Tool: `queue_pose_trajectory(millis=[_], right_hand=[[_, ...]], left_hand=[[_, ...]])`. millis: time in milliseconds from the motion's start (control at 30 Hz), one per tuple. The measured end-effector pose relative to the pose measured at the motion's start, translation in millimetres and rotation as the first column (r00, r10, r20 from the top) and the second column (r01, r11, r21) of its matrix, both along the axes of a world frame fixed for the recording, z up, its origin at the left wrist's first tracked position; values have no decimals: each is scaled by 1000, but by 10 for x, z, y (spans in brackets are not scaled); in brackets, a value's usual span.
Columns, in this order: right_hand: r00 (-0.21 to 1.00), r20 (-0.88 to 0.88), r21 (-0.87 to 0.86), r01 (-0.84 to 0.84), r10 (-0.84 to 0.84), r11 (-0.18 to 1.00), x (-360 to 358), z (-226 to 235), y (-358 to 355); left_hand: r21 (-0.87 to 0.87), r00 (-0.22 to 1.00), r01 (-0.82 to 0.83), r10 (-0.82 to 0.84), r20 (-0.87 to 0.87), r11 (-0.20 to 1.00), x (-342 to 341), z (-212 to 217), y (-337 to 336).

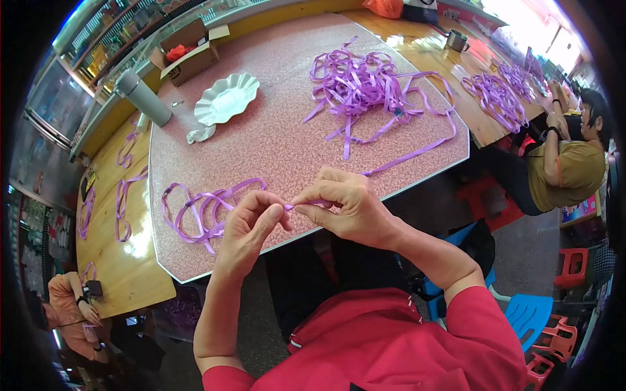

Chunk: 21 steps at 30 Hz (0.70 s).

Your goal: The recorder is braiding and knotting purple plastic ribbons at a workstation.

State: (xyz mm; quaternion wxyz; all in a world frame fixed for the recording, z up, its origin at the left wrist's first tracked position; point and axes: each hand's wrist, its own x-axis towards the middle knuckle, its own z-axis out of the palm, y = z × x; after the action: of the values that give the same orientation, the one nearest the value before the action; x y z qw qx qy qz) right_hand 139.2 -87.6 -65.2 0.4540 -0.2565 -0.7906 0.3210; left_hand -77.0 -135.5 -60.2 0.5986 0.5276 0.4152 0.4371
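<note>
Both my hands meet over the near edge of the pink speckled table (pixel 280 150), pinching a purple ribbon (pixel 404 157) between thumbs and fingertips. My left hand (pixel 251 225) is closed on it where a small twist or knot shows. Close beside it, my right hand (pixel 345 203) grips the same ribbon, which runs on to the right and up toward a big tangled heap of purple ribbon (pixel 358 81). Loose loops of purple ribbon (pixel 195 212) with small knots lie left of my left hand. Some fingertips are hidden behind my hands.
A scalloped white dish (pixel 227 99), a grey-green flask (pixel 143 98) and an open cardboard box (pixel 189 55) stand at the far left. On the right, a person (pixel 567 156) sits by more purple ribbon (pixel 495 101); another person (pixel 72 300) sits at lower left. A blue stool (pixel 528 318) stands behind right.
</note>
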Motion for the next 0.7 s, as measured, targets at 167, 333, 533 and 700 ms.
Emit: queue_pose_trajectory(millis=[167, 333, 533, 700], right_hand=[[999, -19, -45, 28, -29, 999, 10, -8, -6], [1000, -20, -10, 19, -19, 1000, 13, 4, -26], [1000, -22, -5, 5, -6, 1000, 29, -6, -15], [995, -47, -235, -94, 86, 967, 127, 32, 80]], left_hand=[[685, 800, 30, 393, -453, 728, 104, 44, 29], [743, 757, 75, 447, -477, 665, 117, 33, 16], [738, 738, 113, 441, -511, 666, 143, 50, -4], [507, 908, -49, 249, -336, 861, 111, -59, -44]])
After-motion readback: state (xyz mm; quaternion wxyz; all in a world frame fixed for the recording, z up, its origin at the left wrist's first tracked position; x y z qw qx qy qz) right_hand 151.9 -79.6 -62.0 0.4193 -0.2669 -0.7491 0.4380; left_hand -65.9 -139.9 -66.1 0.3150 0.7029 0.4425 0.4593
